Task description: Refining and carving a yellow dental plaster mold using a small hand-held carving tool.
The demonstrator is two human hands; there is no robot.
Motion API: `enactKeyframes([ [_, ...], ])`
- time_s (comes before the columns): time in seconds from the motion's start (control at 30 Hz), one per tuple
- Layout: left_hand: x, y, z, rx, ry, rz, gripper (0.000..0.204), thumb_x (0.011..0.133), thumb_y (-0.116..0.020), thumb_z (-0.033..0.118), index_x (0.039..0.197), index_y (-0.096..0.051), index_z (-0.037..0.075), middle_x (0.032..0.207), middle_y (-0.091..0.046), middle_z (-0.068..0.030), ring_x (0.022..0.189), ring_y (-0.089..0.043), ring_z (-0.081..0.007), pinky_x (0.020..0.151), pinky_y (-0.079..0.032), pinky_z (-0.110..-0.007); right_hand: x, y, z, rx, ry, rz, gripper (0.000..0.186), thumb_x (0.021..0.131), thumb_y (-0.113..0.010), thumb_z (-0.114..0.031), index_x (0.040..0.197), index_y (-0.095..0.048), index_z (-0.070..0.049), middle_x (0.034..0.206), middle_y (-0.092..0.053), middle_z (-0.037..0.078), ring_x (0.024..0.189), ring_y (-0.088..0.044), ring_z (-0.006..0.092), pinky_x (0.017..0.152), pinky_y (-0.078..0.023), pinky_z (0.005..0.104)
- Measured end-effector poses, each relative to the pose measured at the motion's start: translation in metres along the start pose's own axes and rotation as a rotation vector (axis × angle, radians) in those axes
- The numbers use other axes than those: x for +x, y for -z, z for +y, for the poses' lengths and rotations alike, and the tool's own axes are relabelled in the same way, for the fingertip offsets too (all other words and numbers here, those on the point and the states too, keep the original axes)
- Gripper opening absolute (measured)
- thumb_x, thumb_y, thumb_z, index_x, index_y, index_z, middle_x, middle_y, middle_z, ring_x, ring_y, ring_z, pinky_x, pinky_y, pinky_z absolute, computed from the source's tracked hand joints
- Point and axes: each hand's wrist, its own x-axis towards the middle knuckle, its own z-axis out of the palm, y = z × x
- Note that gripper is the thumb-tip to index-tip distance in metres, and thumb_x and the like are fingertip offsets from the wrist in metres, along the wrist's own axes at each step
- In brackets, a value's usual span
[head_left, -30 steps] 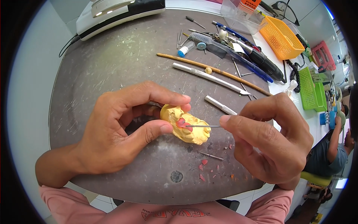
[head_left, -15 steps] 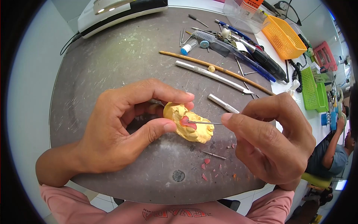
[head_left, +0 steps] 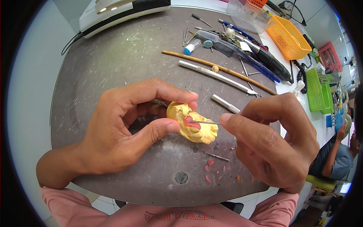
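My left hand (head_left: 130, 126) grips a yellow plaster dental cast (head_left: 204, 133) between thumb and fingers, a little left of the table's middle. A patch of pink wax (head_left: 196, 126) sits on the cast's upper side. Pinched in my right hand (head_left: 276, 142) is a thin metal dental instrument (head_left: 207, 122), its tip touching the pink patch. My right hand's fingers hide the instrument's handle. Below the cast lie a small metal bur (head_left: 217, 156) and several pink scraps (head_left: 207, 167).
Beyond my hands lie a craft knife (head_left: 215, 77), a wooden stick (head_left: 211, 62) and a short metal handle (head_left: 225, 103). A handpiece (head_left: 274, 64) lies among tools at far right. Orange (head_left: 289, 38) and green baskets (head_left: 315, 90) stand beyond; a co-worker (head_left: 332, 155) sits at right.
The instrument's tip has shifted slightly up and left over the pink wax, and my right hand has moved a little left with it. My left hand keeps its hold on the cast.
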Motion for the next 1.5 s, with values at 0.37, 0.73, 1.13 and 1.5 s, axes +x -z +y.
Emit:
enactKeyframes([
  [0.37, 0.001, 0.001, 0.001, 0.017, 0.003, -0.008, 0.037, 0.094, -0.066, 0.002, 0.129, -0.057, -0.007, 0.123, -0.064, -0.0171, 0.118, -0.063, -0.0219, 0.104, -0.051, -0.036, 0.004, -0.008, 0.004, 0.13, 0.037, 0.142, 0.037, 0.065, -0.076, 0.01, 0.098, -0.075, -0.006, 0.081, -0.068, 0.01, 0.069, -0.065, 0.0187, 0.055, -0.047, 0.0274],
  [0.73, 0.0, 0.002, -0.001, 0.004, -0.012, 0.001, 0.036, 0.093, -0.067, 0.0, 0.127, -0.058, -0.007, 0.122, -0.063, -0.0145, 0.117, -0.063, -0.0202, 0.103, -0.052, -0.035, 0.014, 0.002, 0.027, 0.221, 0.172, 0.001, 0.029, 0.069, -0.081, 0.005, 0.097, -0.071, 0.002, 0.09, -0.074, 0.012, 0.078, -0.069, 0.0234, 0.06, -0.053, 0.0302],
  [1.13, -0.001, 0.006, 0.001, 0.064, 0.036, -0.021, 0.036, 0.093, -0.068, 0.0, 0.127, -0.059, -0.005, 0.122, -0.065, -0.0143, 0.117, -0.063, -0.02, 0.1, -0.053, -0.034, 0.014, -0.002, 0.028, 0.235, 0.167, 0.033, 0.031, 0.068, -0.08, 0.006, 0.098, -0.071, 0.003, 0.089, -0.074, 0.011, 0.078, -0.068, 0.0227, 0.062, -0.053, 0.0295],
  [1.5, -0.005, 0.003, 0.005, 0.148, -0.013, 0.043, 0.037, 0.086, -0.067, -0.001, 0.122, -0.061, -0.001, 0.127, -0.062, -0.0169, 0.123, -0.059, -0.021, 0.103, -0.049, -0.035, 0.013, 0.005, 0.024, 0.249, 0.167, 0.071, 0.032, 0.07, -0.079, 0.007, 0.101, -0.069, 0.005, 0.087, -0.071, 0.014, 0.076, -0.067, 0.0221, 0.063, -0.051, 0.0284],
])
